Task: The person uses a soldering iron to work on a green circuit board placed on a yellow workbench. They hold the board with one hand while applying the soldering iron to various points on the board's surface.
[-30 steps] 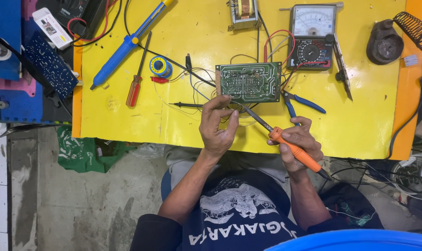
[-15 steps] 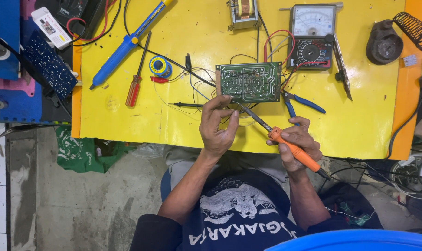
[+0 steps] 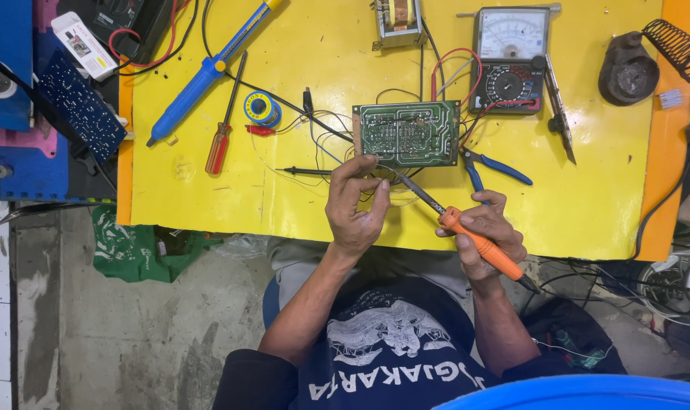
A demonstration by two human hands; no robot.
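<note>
Just below the green rectangular printed circuit board that lies flat on the yellow workbench top, the left hand is raised with its thumb and fingers pinched narrowly together near the board's lower left corner; what they hold is too thin to make out, though fine wires run past there. The right hand, below and to the right of the board, is wrapped around the orange handle of a soldering iron, whose dark metal shaft slants up and left so that its tip sits just under the board's lower edge, close to the left fingertips.

Right of the board's lower corner lie blue-handled side cutters. Above and to the right of the board stands a black analogue multimeter, joined to it by red and black leads. Beside the meter rest metal tweezers. Directly above the board sits a small transformer. Left of the board are a black test probe, a blue spool of solder wire, a red-handled screwdriver and a long blue desoldering pump. Far right of the board stands a dark round soldering stand with a coiled holder.
</note>
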